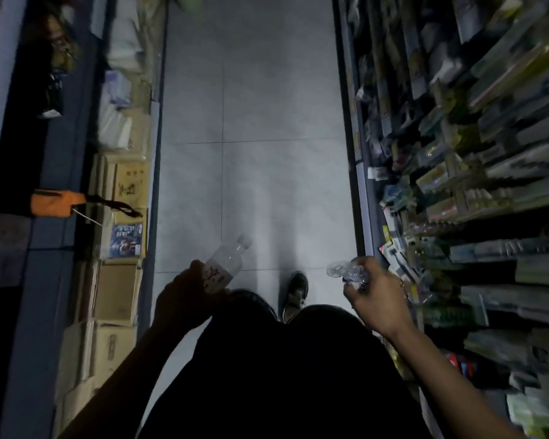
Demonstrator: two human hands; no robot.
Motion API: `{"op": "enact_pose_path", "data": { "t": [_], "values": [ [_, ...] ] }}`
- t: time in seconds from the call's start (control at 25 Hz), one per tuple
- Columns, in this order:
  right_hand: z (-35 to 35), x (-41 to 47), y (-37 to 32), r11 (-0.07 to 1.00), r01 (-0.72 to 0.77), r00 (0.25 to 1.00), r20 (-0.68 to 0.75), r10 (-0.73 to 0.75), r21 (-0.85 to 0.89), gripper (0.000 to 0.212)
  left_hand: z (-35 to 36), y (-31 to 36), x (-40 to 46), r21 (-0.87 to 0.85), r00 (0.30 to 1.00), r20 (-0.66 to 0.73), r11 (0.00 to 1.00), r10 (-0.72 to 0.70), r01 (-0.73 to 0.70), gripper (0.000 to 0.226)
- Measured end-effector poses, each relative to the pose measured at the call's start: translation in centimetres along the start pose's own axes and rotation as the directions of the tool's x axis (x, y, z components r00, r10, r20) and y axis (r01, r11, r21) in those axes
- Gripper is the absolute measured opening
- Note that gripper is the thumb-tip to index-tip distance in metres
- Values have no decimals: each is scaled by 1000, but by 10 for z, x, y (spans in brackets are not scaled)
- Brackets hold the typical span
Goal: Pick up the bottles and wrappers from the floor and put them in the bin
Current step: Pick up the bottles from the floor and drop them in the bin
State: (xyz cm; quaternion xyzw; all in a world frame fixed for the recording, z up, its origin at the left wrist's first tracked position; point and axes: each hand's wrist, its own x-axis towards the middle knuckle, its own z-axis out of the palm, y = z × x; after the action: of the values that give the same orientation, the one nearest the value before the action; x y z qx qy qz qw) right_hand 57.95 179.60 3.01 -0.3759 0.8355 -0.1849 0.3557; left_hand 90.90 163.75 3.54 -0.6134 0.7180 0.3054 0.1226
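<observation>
1. Both forearms are bare from the elbow down; no sleeve, watch or band shows at either wrist.
2. The left hand (184, 299) and right hand (374, 296) wear no gloves or visible rings.
3. The clothing over torso and legs (282, 375) is black or very dark and plain, with no visible print or seam in the dim light.
4. One shoe (295, 293) shows beyond the legs: dark upper, paler sole edge, laces faintly visible.
</observation>
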Motion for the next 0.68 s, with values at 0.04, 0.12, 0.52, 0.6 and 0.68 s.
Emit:
{"op": "enact_pose_path", "data": {
  "t": [0.04,0.12,0.52,0.6,0.68],
  "values": [
    [-9,27,-12,999,38,999,14,-38,-17,39,-4,4,10,-18,1000,16,1000,-21,21,61],
    [-23,83,-42,994,100,994,45,-98,-49,39,-17,8,33,-68,996,36,994,-87,89,61],
    [-59,320,-194,971,194,980,62,-187,-140,41,-138,15,224,-162,976,38,962,-216,219,61],
    [-68,347,-213,972,178,984,35,-175,-152,41,-173,31,272,-135,981,-6,972,-194,192,61],
    [-79,371,-228,975,156,988,19,-155,-155,43,-205,51,322,-102,989,-36,985,-145,141,64]
  ]
}}
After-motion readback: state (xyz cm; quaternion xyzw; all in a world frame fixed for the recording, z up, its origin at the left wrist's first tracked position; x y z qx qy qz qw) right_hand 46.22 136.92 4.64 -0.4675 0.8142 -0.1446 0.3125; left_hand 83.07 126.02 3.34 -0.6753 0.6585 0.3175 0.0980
